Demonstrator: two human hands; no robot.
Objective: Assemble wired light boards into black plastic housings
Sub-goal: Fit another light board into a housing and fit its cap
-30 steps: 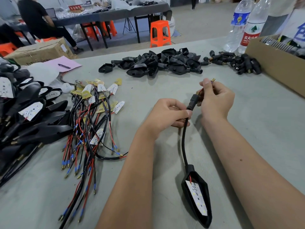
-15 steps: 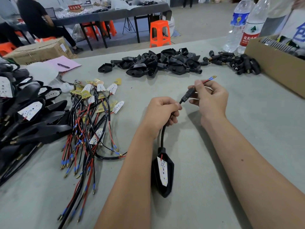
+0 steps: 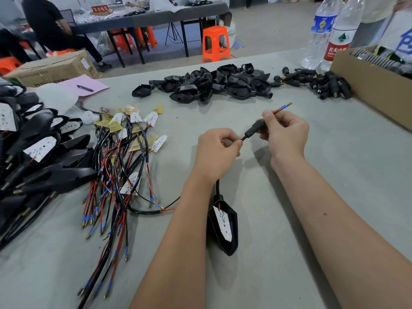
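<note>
Since one second ago, your housing [image 3: 223, 228] with its light board [image 3: 223, 221] has swung from under your right forearm to beside your left forearm, near the front edge of the tabletop [image 3: 334, 175], and the black cable [image 3: 217, 186] between it and your fist has become shorter. Your left hand [image 3: 217, 152] is clenched around this cable, and the fingers of your right hand [image 3: 286, 134] pinch the small black sleeve [image 3: 253, 130], with the red and blue wire tips [image 3: 283, 107] now sticking out clear behind them. To me this means the sleeve is threaded over the wires and you are sliding it down the cable toward the housing. The loose wired boards [image 3: 124, 157] lie at the left, the empty housings [image 3: 211, 85] at the far edge, and the finished units [image 3: 33, 163] by the left edge.
</note>
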